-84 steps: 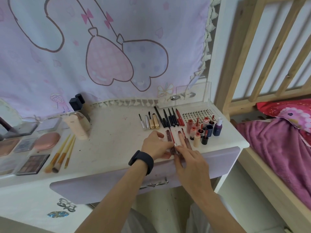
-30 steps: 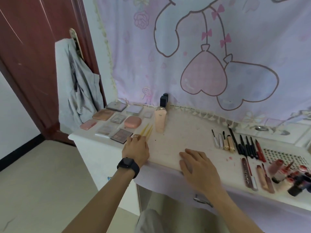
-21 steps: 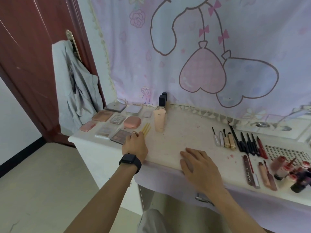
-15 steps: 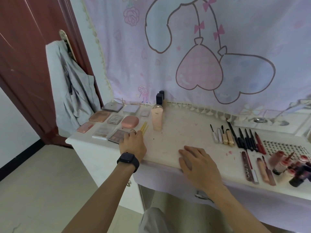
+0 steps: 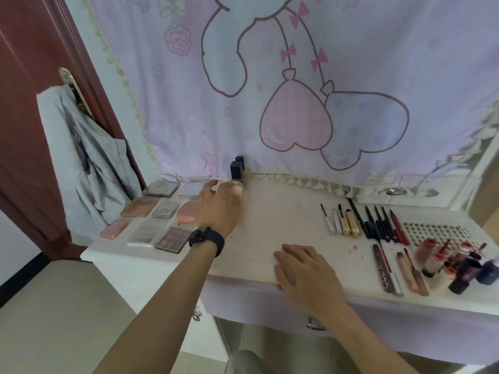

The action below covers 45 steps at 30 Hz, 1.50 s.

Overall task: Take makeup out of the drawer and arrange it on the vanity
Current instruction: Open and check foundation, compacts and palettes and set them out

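Palettes of pink and brown eyeshadow [image 5: 172, 236] lie at nine o'clock on the white vanity top [image 5: 270, 217], slim black pencils [image 5: 379, 224] at two. Left hand [image 5: 220, 209] covers the peach plastic bottle [image 5: 239, 188] at eleven; whether it grips, I cannot tell. Right hand [image 5: 305, 268] rests flat, fingers spread, at six.

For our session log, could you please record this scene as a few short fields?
left hand: on or over the peach bottle, grip unclear
right hand: open, flat on the vanity front edge
palettes: grouped at the vanity's left end
pencils: side by side in a row, right
small bottles: clustered far right
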Tool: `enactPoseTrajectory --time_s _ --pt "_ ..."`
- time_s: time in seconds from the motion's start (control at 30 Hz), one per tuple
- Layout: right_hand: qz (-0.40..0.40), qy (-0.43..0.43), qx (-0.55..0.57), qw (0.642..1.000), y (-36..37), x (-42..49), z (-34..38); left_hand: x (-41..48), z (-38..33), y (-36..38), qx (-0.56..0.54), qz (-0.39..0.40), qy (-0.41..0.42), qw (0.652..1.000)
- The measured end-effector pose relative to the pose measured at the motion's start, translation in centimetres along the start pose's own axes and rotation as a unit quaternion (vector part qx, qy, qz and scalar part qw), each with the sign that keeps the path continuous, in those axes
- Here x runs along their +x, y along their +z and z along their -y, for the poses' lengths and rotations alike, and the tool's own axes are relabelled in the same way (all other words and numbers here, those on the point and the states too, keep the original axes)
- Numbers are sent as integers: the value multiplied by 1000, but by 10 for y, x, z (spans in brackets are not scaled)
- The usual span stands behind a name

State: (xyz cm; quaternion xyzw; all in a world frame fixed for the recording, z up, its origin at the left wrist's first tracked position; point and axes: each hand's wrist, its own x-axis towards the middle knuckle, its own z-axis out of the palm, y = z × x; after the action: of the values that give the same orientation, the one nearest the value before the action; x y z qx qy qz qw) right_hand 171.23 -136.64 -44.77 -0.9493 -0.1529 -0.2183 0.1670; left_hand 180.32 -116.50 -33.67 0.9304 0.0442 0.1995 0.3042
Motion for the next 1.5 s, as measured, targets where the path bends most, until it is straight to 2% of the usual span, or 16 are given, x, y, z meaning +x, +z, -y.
enactPoseTrajectory --time_s 0.17,0.3,0.37,0.47,0.53,0.6,0.63,0.7,0.77,0.8,0.87,0.93,1.03,1.17,1.3,1.5 --pt "37 12 5 999 -6 2 3 -5 15 2 -65 0 25 998" --pt "65 78 93 990 -22 5 8 -30 8 -2 -234 -46 -48 970" --pt "70 133 160 976 -29 7 9 -47 3 2 -327 -32 -108 938" --pt "57 190 239 950 -33 9 9 -72 -6 13 -467 37 -196 862" --pt "41 216 274 936 -35 9 7 -85 -13 21 -522 72 -237 816" --pt "16 236 308 922 -38 9 5 -94 -19 28 -543 90 -252 796" --pt "4 244 325 914 -40 9 4 -98 -22 31 -532 93 -246 805" --pt "-3 255 350 901 -41 10 0 -106 -23 36 -437 81 -174 878" --pt "7 260 357 897 -41 11 -3 -114 -21 36 -286 64 -22 956" --pt "12 261 359 896 -42 12 -4 -116 -20 37 -211 58 67 974" --pt "13 263 379 887 -42 13 -5 -115 -14 40 -81 47 222 971" --pt "11 270 413 870 -44 16 -8 -110 -10 43 -42 53 273 960" --pt "24 269 434 859 -48 17 -12 -103 -13 41 -67 83 246 963" --pt "22 247 406 879 -49 15 -11 -99 -21 40 -153 175 124 965" --pt "12 224 425 877 -50 13 -12 -92 -28 39 -344 197 -48 917" --pt "12 212 487 847 -54 13 -16 -87 -29 38 -375 225 -84 895"
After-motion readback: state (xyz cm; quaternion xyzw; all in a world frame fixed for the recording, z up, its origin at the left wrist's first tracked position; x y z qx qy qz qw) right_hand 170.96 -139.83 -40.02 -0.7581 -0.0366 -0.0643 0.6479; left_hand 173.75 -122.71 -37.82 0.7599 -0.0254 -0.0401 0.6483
